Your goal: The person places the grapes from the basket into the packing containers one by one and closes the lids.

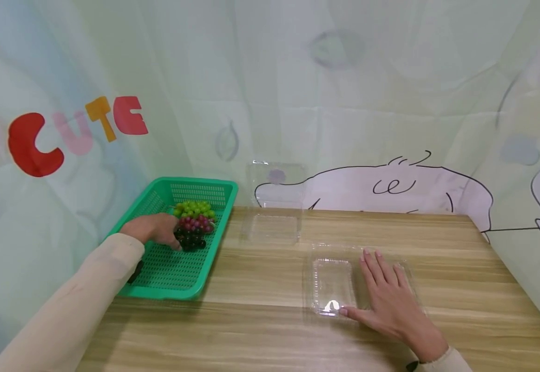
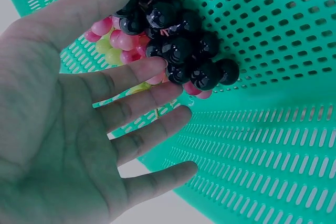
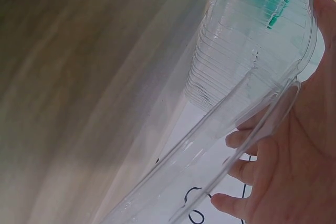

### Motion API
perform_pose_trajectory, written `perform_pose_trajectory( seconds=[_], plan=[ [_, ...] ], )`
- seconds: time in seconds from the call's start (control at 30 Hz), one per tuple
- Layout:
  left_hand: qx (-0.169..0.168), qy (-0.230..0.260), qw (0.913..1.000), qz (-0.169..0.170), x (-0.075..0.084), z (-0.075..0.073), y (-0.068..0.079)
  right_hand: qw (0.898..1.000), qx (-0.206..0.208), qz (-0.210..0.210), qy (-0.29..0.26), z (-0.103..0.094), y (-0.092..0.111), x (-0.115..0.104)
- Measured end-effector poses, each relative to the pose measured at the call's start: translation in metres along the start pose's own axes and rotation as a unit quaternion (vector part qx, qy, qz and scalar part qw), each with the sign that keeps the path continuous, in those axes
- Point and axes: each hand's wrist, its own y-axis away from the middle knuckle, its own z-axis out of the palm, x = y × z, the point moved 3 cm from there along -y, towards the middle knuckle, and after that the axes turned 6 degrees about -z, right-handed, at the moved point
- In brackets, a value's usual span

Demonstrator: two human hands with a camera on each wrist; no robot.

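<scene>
My left hand (image 1: 156, 228) reaches into a green plastic basket (image 1: 200, 281) at the left of the table. Its thumb lies over a bunch of black grapes (image 2: 178, 51), and the fingertips touch or nearly touch the bunch's near side; the fingers are spread and fairly straight. Behind the black bunch lie red grapes (image 1: 197, 223), then green grapes (image 1: 194, 208). At the right, my right hand (image 1: 388, 299) rests with spread fingers on the right half of an opened clear plastic clamshell box (image 1: 332, 284). In the right wrist view, the fingers show behind the clear plastic.
A second clear clamshell box (image 1: 274, 230) stands at the table's back edge, its lid upright against the printed curtain (image 1: 367, 124). Curtains border the wooden table (image 1: 260, 330) on the left, back and right. A dark shape (image 1: 135, 271) shows beneath the left sleeve.
</scene>
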Motion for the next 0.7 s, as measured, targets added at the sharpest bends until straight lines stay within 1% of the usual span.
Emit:
perform_pose_trajectory(
  seconds=[0.1,0.2,0.4,0.6,0.7],
  plan=[
    [-0.001,-0.003,1.0,0.002,0.0006,-0.0006,-0.001,1.0,-0.002,0.001,-0.002,0.0005,-0.0001,0.0],
    [-0.002,-0.006,0.9999,0.014,0.0007,-0.0002,-0.0017,1.0,0.0,0.002,-0.005,0.0003,0.0,-0.0003],
    [-0.006,0.009,0.9996,0.027,0.0016,0.0019,-0.0017,1.0,0.002,0.0,-0.005,-0.0001,0.0001,-0.0004],
    [0.001,0.003,0.9996,0.028,0.0019,0.0021,-0.0013,1.0,0.002,0.001,-0.008,0.0001,0.0003,0.0001],
    [0.004,0.007,0.9997,0.021,0.0016,0.0036,-0.002,1.0,0.003,0.001,-0.008,0.0005,0.0004,0.0002]
  ],
)
